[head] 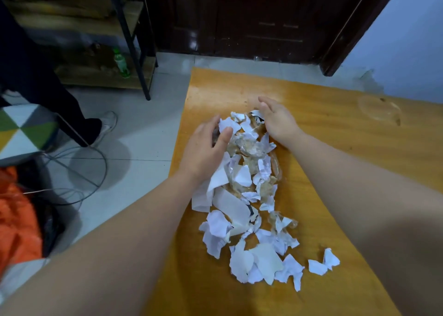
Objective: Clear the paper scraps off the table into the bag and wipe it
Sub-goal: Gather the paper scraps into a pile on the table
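Observation:
A long heap of torn white paper scraps (249,205), mixed with crumpled clear plastic, runs down the middle of the orange-yellow wooden table (335,148). My left hand (206,148) lies against the heap's far left side, thumb resting on top of the scraps. My right hand (278,121) cups the heap's far right end, fingers fairly straight. The two hands bracket the far part of the pile. Two loose scraps (323,263) lie apart at the near right. A black bag (51,224) sits on the floor at the left.
Orange fabric (16,220) lies beside the bag. A person's dark trouser leg and white shoe (105,126) stand on the tiled floor left of the table. A stool, cables, a shelf with a green bottle (121,63) and a dark door are beyond.

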{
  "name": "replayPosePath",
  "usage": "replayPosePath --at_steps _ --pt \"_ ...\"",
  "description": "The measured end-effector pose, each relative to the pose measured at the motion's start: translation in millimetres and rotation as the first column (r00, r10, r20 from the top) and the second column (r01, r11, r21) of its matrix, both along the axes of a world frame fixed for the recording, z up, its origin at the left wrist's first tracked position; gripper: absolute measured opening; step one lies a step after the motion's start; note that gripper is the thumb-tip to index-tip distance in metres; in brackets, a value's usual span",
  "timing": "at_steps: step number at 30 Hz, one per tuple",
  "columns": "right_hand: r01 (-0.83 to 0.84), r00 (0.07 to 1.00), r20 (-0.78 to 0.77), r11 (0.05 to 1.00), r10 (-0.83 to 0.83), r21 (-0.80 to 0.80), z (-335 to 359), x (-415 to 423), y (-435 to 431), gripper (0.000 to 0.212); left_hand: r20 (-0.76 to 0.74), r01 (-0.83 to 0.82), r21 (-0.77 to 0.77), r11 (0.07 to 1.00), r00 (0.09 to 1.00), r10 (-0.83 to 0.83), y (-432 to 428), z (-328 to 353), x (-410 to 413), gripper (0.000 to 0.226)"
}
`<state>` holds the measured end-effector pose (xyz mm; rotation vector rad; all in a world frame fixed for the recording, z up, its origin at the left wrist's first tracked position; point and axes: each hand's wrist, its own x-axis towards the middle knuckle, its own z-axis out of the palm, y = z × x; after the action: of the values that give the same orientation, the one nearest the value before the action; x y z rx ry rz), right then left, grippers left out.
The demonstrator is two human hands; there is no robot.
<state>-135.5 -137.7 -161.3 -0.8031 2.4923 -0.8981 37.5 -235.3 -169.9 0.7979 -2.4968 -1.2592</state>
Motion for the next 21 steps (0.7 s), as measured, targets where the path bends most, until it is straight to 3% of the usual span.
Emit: replayPosePath --at_steps 7,12,16,21 --pt "-0.056 0.998 -0.002 0.98 0.056 -0.19 1.2 14.4 -15.1 0.039 -0.015 0.005 -0.009 1.0 1.0 -0.005 0.3 0.5 -0.7 0.057" --pt "0.047 0.998 0.062 0.946 -0.029 -0.321 14.4 16.1 -18.0 0.038 -0.039 -0.02 0.046 0.999 0.999 0.022 -0.1 0.8 -1.4 0.056" --pt "-0.001 0.994 -0.106 0.964 -0.028 -0.265 20.6 23.3 -1.2 0.038 -0.045 -0.066 0.096 0.993 0.996 0.071 -0.6 3.7 -3.1 0.053" --pt "0.056 0.99 -0.113 0.965 -0.088 -0.257 21.2 34.2 28.7 0.036 -0.065 -0.112 0.215 0.97 0.99 0.128 -2.0 8.2 -5.2 0.051"
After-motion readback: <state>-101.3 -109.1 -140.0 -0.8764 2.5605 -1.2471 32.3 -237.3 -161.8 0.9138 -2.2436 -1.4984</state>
